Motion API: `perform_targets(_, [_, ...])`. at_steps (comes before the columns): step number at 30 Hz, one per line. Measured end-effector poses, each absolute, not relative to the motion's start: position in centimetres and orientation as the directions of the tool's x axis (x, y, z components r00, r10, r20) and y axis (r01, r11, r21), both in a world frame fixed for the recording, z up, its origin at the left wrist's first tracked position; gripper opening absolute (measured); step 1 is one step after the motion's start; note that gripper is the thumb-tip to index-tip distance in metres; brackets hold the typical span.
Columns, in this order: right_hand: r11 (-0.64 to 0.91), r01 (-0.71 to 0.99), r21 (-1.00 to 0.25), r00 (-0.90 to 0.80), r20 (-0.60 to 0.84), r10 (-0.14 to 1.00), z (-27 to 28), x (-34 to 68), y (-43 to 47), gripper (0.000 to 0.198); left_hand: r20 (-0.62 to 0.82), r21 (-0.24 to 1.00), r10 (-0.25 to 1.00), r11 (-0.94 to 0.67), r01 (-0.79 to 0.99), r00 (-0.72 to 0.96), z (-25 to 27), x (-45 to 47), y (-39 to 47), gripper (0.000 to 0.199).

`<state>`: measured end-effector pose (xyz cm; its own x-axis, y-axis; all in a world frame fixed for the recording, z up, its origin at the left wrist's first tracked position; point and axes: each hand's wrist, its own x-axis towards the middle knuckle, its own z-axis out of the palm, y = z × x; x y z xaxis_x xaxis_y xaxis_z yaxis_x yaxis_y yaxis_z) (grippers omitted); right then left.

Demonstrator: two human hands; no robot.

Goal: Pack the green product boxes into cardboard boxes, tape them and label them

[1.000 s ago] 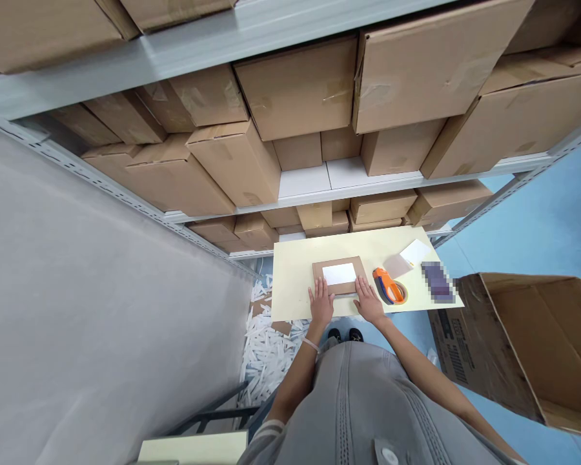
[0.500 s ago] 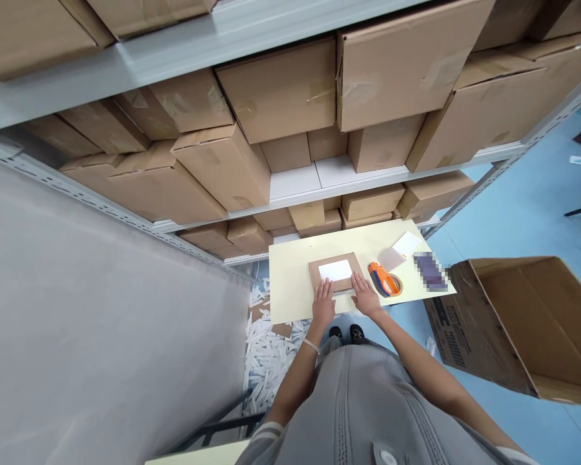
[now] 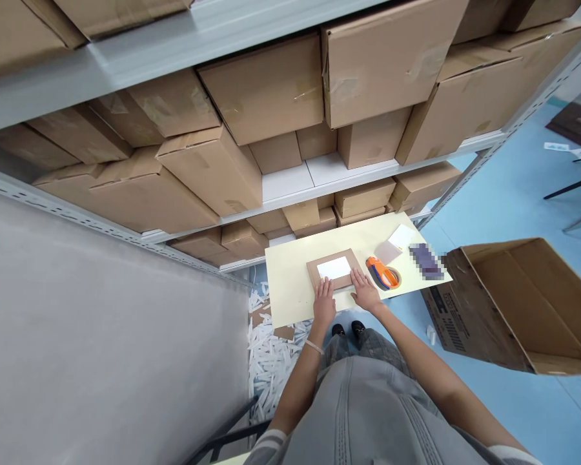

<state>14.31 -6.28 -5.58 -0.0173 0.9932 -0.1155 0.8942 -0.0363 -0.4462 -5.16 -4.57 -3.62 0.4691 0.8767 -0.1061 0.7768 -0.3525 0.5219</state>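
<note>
shelves (image 3: 286, 183) full of cardboard boxes (image 3: 264, 93) mark a storeroom

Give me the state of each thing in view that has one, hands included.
Left hand: open, fingers on the flat carton.
Right hand: open, fingers on the same carton.
Flat carton: lying on the table, looks closed.
White label: flat on the carton.
Orange tape dispenser: resting on the table, not held.
Large carton: open.
Shelf boxes: stacked, mostly looking closed.
Paper strips: scattered on the floor.

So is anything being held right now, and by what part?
Nothing looks gripped; the left hand and right hand lie flat, fingers on the box's near side, left and right.
</note>
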Motion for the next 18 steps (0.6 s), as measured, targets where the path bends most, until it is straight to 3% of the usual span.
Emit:
perform_targets(11, [0.008, 0.899, -0.438, -0.054, -0.092, 0.994, -4.2, 15.0, -6.5, 0.079, -0.106, 0.604, 0.890, -0.296, 0.740, 0.443, -2.4, -5.2, -4.5, 0.066])
perform_targets(18, [0.062, 0.871, -0.487, 0.004, 0.133, 0.991, -1.9, 19.6, -6.7, 0.073, -0.032, 0.678, 0.929, -0.251, 0.691, 0.369, 0.1, -1.4, -3.2, 0.062])
